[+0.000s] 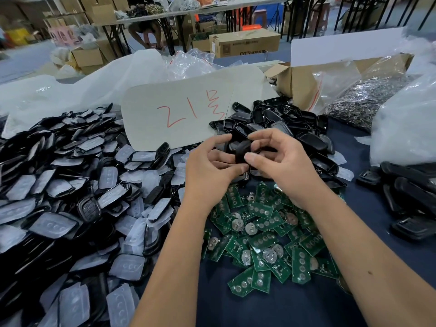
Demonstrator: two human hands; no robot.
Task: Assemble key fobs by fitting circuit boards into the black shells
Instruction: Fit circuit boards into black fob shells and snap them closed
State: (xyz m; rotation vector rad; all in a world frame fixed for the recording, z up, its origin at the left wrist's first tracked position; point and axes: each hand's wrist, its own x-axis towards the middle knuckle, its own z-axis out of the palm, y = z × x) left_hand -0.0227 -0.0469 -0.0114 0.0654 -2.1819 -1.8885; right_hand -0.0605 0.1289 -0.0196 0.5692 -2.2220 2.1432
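Now the left hand point(212, 161) and right hand point(280, 159) are both pinching one black shell point(243, 149), apparently seating a board; next calls for a fresh green circuit board point(266, 253) from the heap at six o'clock

Bare cloth point(271, 310) between shell heap point(70, 197), boards point(266, 234).

Black shells point(304, 128), green circuit boards point(266, 234), navy tablecloth point(295, 305).

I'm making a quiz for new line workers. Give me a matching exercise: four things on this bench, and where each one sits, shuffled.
Things:
1. green circuit boards
2. film-covered shells
3. card with red writing
4. black shell

Places:
A. between both hands
B. heaped at the left
C. below the hands
D. behind the hands

Pairs: 1-C, 2-B, 3-D, 4-A
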